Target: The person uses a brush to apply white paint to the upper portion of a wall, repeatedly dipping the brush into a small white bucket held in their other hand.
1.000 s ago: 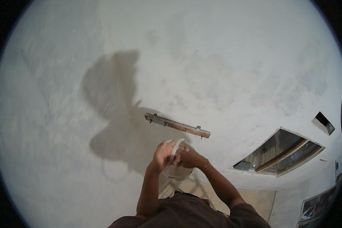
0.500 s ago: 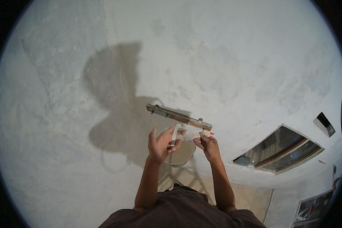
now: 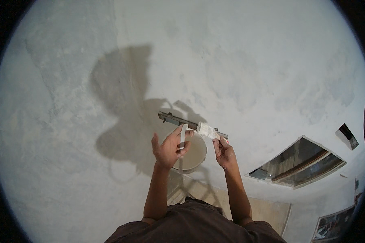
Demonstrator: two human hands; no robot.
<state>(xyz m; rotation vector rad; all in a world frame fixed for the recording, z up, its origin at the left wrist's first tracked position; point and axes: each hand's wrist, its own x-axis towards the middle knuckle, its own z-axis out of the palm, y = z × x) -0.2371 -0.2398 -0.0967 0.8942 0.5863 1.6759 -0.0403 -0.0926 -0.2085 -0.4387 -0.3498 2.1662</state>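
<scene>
My left hand (image 3: 167,150) grips a flat white-edged plate (image 3: 183,137), seen nearly edge-on; it looks like a spreader, with the fingers behind and the thumb held apart. In my right hand (image 3: 225,153) is a putty knife (image 3: 215,136) with a reddish handle end. White paste (image 3: 205,129) coats its head, which points up and left toward the plate without touching it. Below and between both hands is a round pale bucket (image 3: 202,162), partly hidden by my left hand. The inside of the bucket looks pale grey.
A narrow metal and wood bar (image 3: 172,118) lies just beyond the bucket, partly behind the tools. Patchy plastered wall (image 3: 247,73) surrounds it, carrying my shadow. To the right are a framed opening (image 3: 296,162) and a smaller dark opening (image 3: 346,136). Tan flooring (image 3: 259,208) shows below.
The putty knife has swung up and away from the plate, and its paste-covered head now shows. My left hand has shifted slightly left and up with the plate.
</scene>
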